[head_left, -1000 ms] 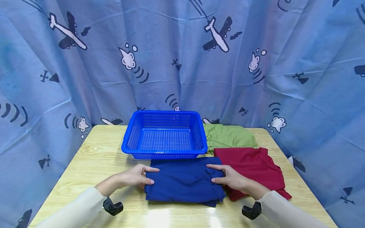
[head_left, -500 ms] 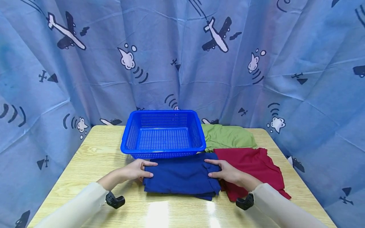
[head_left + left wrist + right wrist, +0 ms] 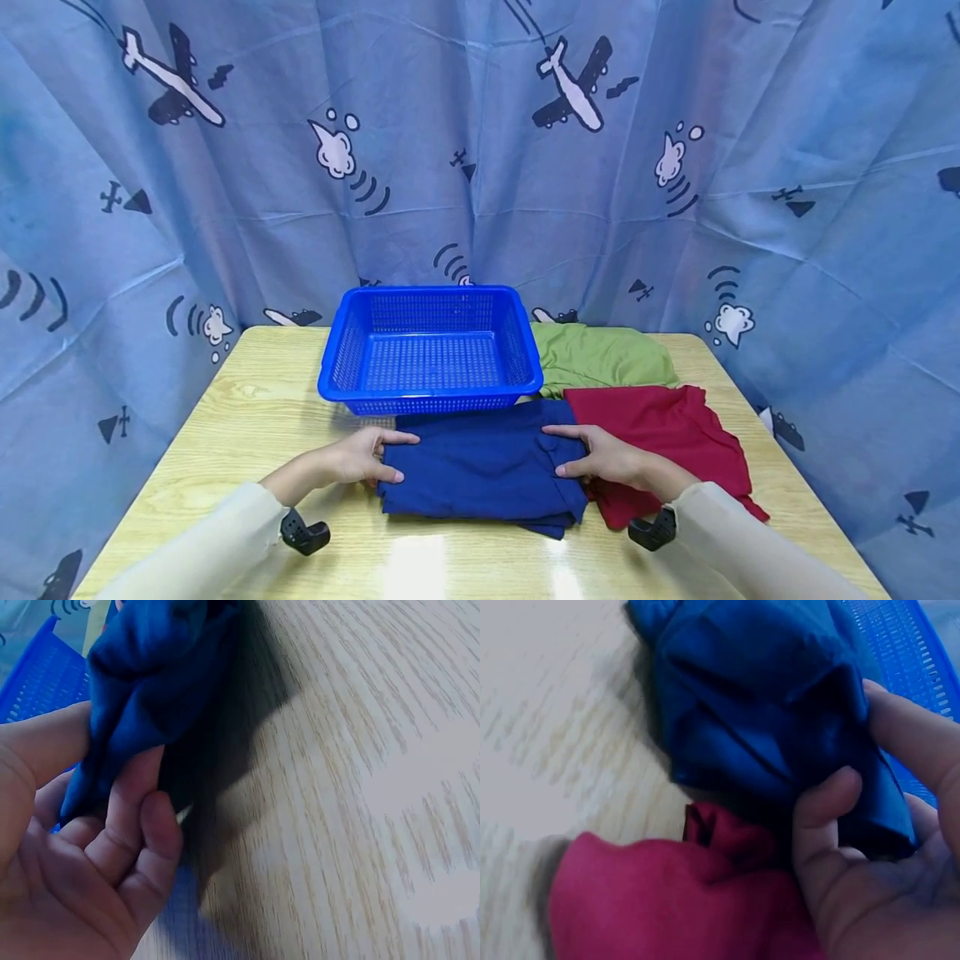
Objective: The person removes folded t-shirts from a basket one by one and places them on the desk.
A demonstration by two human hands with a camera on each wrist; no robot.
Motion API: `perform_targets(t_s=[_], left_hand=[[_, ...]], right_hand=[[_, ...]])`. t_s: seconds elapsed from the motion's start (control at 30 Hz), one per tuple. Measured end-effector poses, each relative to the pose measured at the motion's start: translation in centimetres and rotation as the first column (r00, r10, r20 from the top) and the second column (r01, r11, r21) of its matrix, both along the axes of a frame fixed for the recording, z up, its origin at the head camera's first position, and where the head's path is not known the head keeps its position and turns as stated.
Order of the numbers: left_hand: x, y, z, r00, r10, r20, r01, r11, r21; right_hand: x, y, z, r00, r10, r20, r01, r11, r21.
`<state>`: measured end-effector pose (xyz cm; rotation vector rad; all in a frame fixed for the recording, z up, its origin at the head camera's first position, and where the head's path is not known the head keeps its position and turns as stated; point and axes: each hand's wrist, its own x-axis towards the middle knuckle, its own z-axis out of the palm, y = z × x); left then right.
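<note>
A folded dark blue cloth lies in front of the blue basket, its far edge right at the basket's near side. My left hand grips its left end, thumb and forefinger on top and other fingers underneath, as the left wrist view shows on the blue cloth. At the right end my right hand pinches the layers between thumb and fingers. In the right wrist view the blue cloth sags in loose folds beside the red cloth.
The basket has nothing in it. To the right, a red cloth spreads over the wooden table, partly beneath my right forearm. Behind it lies a green cloth, partly behind the basket. A blue curtain with airplane prints hangs behind the table.
Both hands have shifted the blue cloth slightly forward, bringing its far edge closer to the basket. The grips at both ends stay the same.
</note>
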<state>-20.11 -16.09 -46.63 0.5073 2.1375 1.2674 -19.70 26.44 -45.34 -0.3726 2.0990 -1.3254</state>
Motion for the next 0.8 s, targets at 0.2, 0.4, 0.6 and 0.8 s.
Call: perform_targets(t_s=[0.2, 0.4, 0.6, 0.8], left_hand=[[0.1, -0.1, -0.1, 0.999, -0.053, 0.001, 0.053, 0.999, -0.012], [0.1, -0.2, -0.3, 0.996, -0.091, -0.008, 0.091, 0.995, -0.031], [0.3, -0.1, -0.2, 0.985, -0.174, -0.004, 0.174, 0.985, -0.02], [0.6, 0.1, 0.0, 0.982, -0.19, -0.002, 0.189, 0.98, -0.057]], right_hand=[[0.4, -0.1, 0.2, 0.999, 0.022, -0.029, -0.02, 0.999, 0.047], [0.7, 0.0, 0.0, 0.995, 0.067, -0.073, -0.058, 0.992, 0.113], [1.0, 0.4, -0.2, 0.993, 0.092, -0.075, -0.083, 0.99, 0.117], [1.1, 0.2, -0.2, 0.986, 0.131, -0.104, -0.115, 0.981, 0.154]])
